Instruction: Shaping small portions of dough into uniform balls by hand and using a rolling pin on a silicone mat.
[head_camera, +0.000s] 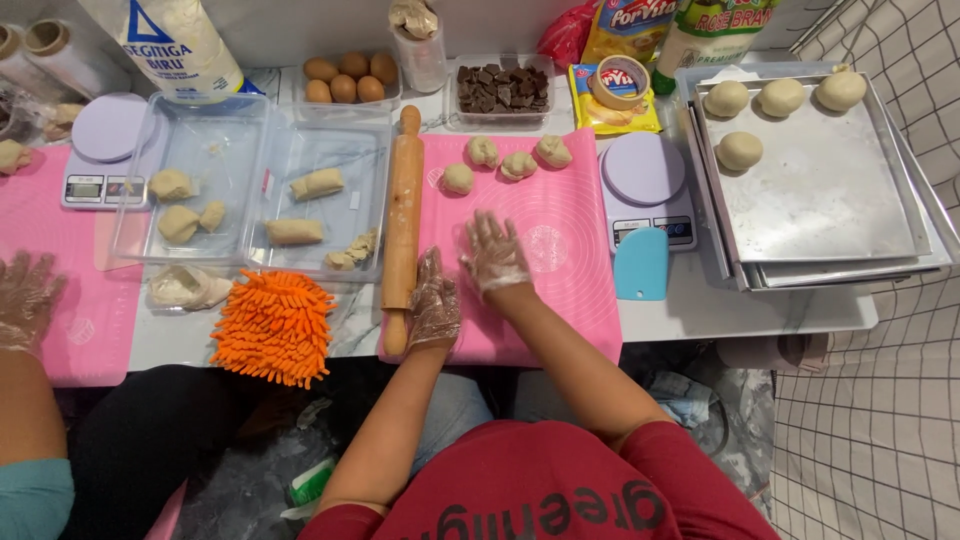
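Both gloved, the right hand (494, 252) lay flat, fingers spread, pressing on the pink mat (575, 250) (any dough beneath hidden). The left hand (434, 305) rested open beside the rolling pin (403, 215), parked at 9 o'clock within reach. Four dough balls (505, 158) waited at 12 o'clock; tray (830, 200) at 3 held shaped ones.
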